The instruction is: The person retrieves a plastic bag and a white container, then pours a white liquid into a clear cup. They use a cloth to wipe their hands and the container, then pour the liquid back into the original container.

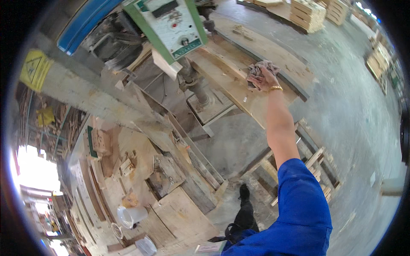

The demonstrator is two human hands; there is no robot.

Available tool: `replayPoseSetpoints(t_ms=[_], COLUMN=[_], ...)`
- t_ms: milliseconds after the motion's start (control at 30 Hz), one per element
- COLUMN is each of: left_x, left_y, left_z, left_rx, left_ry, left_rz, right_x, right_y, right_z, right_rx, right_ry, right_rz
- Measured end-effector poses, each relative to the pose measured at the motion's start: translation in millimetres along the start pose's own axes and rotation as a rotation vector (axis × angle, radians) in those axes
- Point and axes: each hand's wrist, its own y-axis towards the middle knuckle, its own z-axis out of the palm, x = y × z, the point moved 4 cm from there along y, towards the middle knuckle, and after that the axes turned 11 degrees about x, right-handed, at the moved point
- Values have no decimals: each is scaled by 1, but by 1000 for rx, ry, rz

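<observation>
My right hand [269, 80] reaches out with the arm stretched, a gold-coloured bracelet [276, 88] at its wrist. Its fingers are closed on a crumpled greyish-pink rag [257, 71], which presses against a long wooden work surface [226, 81]. A small white scrap [245, 99] lies on that surface close to the rag. Along the far side of the wood runs a dark metal rail [294, 85]. My left hand does not show.
A green-and-white machine control box [173, 27] overhangs the work surface's left end. Wooden pallets [273, 170] lie on the floor below my arm. At lower left, a wooden bench [183, 213] carries a clear plastic container [130, 216] and wood pieces. Stacked timber [306, 16] stands far off.
</observation>
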Motion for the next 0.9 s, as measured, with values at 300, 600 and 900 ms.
replayPoseSetpoints(t_ms=[300, 600, 900], left_x=[-37, 25, -112], left_y=[21, -30, 7], left_z=[19, 42, -20], left_rx=[28, 42, 461], left_ry=[-325, -541, -1489], left_rz=[-45, -84, 864], right_x=[-47, -133, -243], right_y=[12, -50, -338], right_z=[61, 126, 268], right_rx=[320, 148, 673], right_ry=[-557, -1368, -1380], right_rz=[-8, -359, -1243])
